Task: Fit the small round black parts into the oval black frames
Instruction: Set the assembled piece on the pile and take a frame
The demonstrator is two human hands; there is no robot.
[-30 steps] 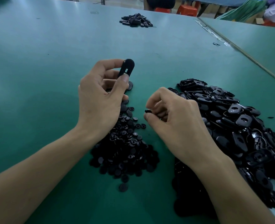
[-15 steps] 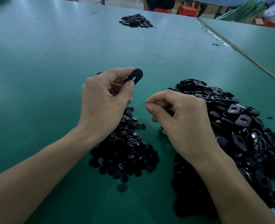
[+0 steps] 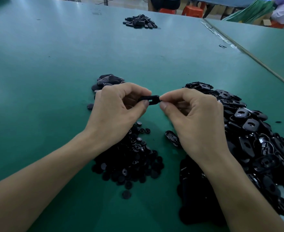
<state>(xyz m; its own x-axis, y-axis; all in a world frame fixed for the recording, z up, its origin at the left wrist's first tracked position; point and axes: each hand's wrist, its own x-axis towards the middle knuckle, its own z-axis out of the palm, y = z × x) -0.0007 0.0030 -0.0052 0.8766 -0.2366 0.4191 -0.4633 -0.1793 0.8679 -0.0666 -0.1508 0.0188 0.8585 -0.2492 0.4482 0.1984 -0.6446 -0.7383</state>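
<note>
1. Green matting covers the bench (image 3: 46,81), which runs wide and mostly bare toward its far edge, where a small heap of black pieces (image 3: 140,22) lies well apart from us; orange stools (image 3: 190,10) stand beyond it.
2. Our left hand (image 3: 116,111) is closed in a pinch, thumb and forefinger gripping the left end of one oval black frame (image 3: 150,99) held above the middle of the bench, its slot facing up.
3. Just behind that hand sits a small stack of oval pieces (image 3: 108,80), which we judge to be finished ones.
4. Beneath the left wrist, toward the near edge, spreads the pile of small round black parts (image 3: 131,158).
5. Our right hand (image 3: 194,118) is closed too, fingertips pinched at the frame's right end. We judge a round part sits between them, but it is hidden, so we cannot tell.
6. Toward the right edge lies the big heap of empty oval frames (image 3: 255,139), with one loose frame (image 3: 172,138) just beside the right wrist.
7. Risks as we judge them: both grips are fingertip-only, so pressing off-centre could tilt the part and jam it in the slot, or pop it free into the round pile below, where it is lost among its twins.
8. Squeezing hard at one end could also twist the frame out of the left pinch.
</note>
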